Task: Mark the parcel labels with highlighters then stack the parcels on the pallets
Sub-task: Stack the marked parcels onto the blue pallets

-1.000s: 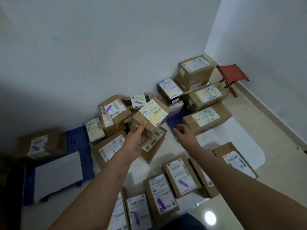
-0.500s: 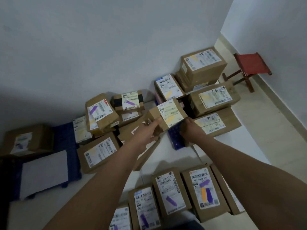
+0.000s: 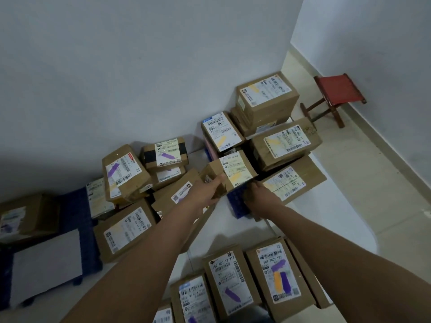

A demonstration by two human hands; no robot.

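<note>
Parcels sit stacked and marked on the far blue pallet [image 3: 236,201]; your left hand [image 3: 200,194] and right hand [image 3: 257,197] grip a yellow-marked box [image 3: 229,171] just above it, with marked boxes [image 3: 231,278] near you left to stack.

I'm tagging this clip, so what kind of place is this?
Probably a small parcel sorting room: many labelled cardboard parcels on a tiled floor, blue plastic pallets, bare white walls.

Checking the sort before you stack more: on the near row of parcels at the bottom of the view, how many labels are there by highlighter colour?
Purple-only labels: 2
Purple-and-orange label: 1
Cut-off label, no mark showing: 1
Total: 4
</note>
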